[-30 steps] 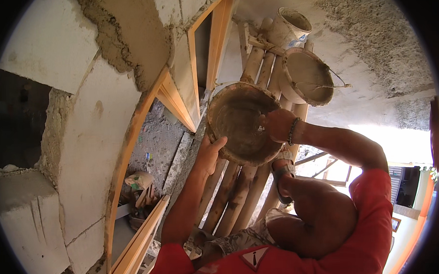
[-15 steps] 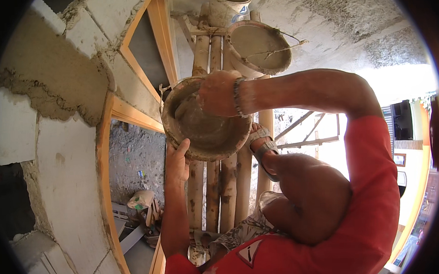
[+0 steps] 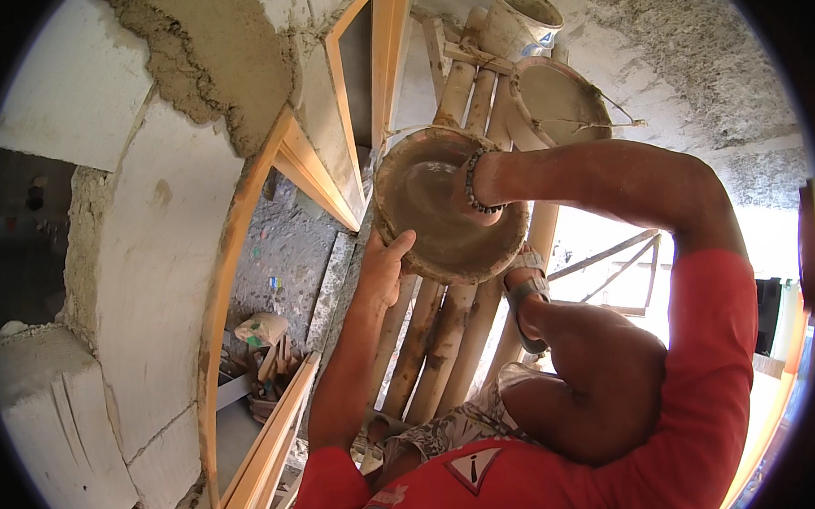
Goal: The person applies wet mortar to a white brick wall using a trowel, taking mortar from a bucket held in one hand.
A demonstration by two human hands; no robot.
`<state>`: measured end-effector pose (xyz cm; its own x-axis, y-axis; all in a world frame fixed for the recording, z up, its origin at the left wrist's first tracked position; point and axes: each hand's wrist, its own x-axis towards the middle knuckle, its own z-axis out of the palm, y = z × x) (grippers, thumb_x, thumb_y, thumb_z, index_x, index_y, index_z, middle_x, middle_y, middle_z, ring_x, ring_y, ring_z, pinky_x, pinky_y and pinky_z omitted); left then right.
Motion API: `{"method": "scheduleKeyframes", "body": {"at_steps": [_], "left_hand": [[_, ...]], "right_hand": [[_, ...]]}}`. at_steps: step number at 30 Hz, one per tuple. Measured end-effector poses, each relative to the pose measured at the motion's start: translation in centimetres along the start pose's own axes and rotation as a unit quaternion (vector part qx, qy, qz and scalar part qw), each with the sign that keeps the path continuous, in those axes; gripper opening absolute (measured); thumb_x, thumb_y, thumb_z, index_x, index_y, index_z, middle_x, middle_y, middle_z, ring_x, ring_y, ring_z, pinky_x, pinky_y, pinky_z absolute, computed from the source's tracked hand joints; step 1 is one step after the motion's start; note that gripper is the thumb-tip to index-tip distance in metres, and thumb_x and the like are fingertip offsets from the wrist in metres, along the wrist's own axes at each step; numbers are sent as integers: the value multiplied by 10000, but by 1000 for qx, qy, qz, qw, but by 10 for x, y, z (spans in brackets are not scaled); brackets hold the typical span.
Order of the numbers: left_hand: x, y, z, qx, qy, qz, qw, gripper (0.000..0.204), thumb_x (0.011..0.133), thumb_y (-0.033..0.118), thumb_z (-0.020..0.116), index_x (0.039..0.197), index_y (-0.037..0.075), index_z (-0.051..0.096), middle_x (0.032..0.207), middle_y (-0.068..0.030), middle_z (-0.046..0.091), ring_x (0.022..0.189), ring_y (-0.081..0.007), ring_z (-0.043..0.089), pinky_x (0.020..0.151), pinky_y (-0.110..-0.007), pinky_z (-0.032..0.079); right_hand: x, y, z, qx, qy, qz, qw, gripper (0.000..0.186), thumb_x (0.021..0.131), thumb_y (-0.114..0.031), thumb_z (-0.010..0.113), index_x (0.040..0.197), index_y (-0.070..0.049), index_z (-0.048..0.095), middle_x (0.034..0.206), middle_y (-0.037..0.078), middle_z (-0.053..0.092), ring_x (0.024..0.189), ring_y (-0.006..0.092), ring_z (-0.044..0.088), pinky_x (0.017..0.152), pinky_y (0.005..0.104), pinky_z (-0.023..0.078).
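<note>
Over the round poles [image 3: 435, 352], mid-scene, you have the mixing bucket [image 3: 462, 276], with wet grey mix [image 3: 412, 209] inside. At its near left edge your left hand [image 3: 383, 269] grips the rim: the thumb lies over it, while the other fingers go out of sight around the outside. Your right hand [image 3: 464, 195] reaches into the bucket from the right, a beaded bracelet [image 3: 472, 176] at the wrist — its fingers are hidden, so I cannot tell whether they are spread or pressed together. Far and to the right stands a second bucket [image 3: 522, 136] holding similar mix — just beyond it, a whitish pail [image 3: 506, 36]. On your left rises the pale block wall [image 3: 172, 209], bordered by a wooden frame [image 3: 215, 351].
</note>
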<state>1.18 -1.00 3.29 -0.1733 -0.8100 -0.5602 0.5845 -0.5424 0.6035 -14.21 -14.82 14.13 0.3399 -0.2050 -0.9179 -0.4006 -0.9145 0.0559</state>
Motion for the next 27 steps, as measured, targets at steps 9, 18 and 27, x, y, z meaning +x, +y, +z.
{"method": "scheduleKeyframes", "body": {"at_steps": [9, 18, 27], "left_hand": [[13, -14, -13, -2, -35, 53, 998, 563, 970, 56, 626, 1487, 69, 403, 1383, -91, 574, 1205, -231, 617, 924, -382, 593], [10, -13, -7, 21, -37, 58, 997, 581, 971, 70, 627, 1501, 61, 389, 1396, -102, 564, 1217, -235, 606, 978, -390, 561], [9, -8, -10, 20, -31, 36, 999, 633, 967, 78, 652, 1523, 100, 352, 1382, -71, 567, 1199, -203, 613, 904, -378, 597]], "right_hand": [[-51, 35, -16, 304, 20, 21, 952, 294, 923, -271, 567, 927, -21, 720, 819, 143, 715, 763, 309, 704, 691, 438, 583], [-42, 19, 72, 228, 277, 190, 914, 238, 868, -139, 601, 990, 0, 751, 956, 223, 752, 941, 371, 745, 803, 458, 597], [-7, -15, 88, 131, 371, 57, 918, 156, 878, -138, 580, 887, -14, 674, 715, 180, 700, 726, 362, 732, 646, 454, 585]]}}
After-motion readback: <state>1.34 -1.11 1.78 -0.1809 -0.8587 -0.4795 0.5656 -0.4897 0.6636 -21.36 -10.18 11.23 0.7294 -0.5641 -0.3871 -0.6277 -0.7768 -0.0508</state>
